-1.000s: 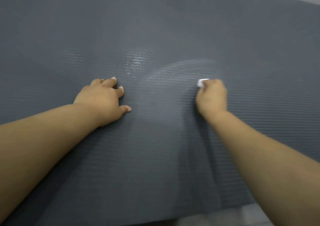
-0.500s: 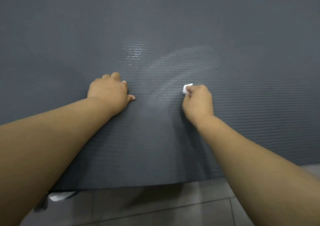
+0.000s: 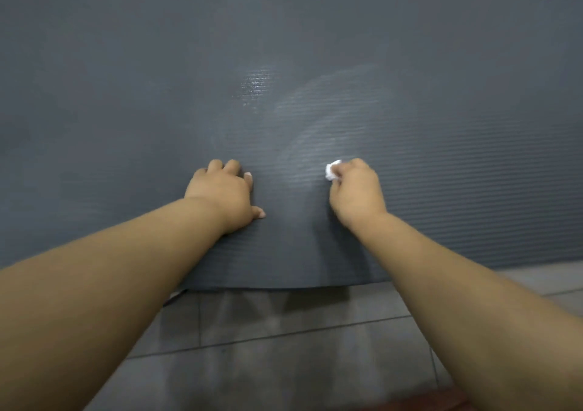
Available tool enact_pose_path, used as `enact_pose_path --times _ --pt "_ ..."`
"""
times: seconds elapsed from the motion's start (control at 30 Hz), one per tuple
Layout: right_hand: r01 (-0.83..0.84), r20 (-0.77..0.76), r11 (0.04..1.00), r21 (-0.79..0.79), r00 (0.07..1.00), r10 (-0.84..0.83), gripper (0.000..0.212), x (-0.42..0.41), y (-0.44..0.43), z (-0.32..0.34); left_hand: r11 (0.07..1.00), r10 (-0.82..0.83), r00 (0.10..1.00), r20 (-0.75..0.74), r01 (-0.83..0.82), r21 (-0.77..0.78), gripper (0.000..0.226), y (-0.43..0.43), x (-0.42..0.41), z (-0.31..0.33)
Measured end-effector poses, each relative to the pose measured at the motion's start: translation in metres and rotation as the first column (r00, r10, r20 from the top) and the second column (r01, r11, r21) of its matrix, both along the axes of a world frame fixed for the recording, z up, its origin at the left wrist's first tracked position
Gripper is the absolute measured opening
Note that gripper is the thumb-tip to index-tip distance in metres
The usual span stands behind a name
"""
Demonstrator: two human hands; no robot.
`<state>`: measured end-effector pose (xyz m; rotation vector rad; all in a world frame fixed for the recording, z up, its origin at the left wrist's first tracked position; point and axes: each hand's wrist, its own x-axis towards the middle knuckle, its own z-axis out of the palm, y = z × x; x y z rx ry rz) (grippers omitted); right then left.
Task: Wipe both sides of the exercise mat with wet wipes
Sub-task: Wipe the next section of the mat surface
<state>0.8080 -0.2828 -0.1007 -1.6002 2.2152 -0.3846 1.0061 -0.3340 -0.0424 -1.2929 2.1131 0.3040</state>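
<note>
One damp arc (image 3: 310,117) is seen on the exercise mat (image 3: 126,95); the wet wipe (image 3: 332,170) is pinched by the right hand (image 3: 356,193), the left hand (image 3: 220,196) is rested empty; most seemingly remains.

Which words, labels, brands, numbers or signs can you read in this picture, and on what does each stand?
None can be read. The grey ribbed exercise mat carries no print, the white wet wipe gripped by the right hand is blank, and the floor tiles bear no marks.
</note>
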Motion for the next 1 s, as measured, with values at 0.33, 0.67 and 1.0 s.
enact_pose_path --times 0.33,0.67,1.0 --pt "0.13 -0.086 0.99 -0.06 0.987 -0.135 0.031 -0.056 0.009 0.001 0.99 0.061 0.985 -0.161 -0.08 -0.114 0.079 0.008 0.001 -0.024" --pt "-0.4 -0.142 0.914 -0.063 0.91 0.388 0.032 -0.021 0.047 0.0 0.992 0.048 0.989 -0.14 -0.064 -0.109 0.075 0.009 0.001 -0.019" --pt "-0.362 0.069 0.931 -0.046 0.929 0.364 0.025 0.026 0.087 -0.002 0.998 0.021 0.986 -0.167 -0.031 -0.057 0.043 0.027 -0.001 0.006"
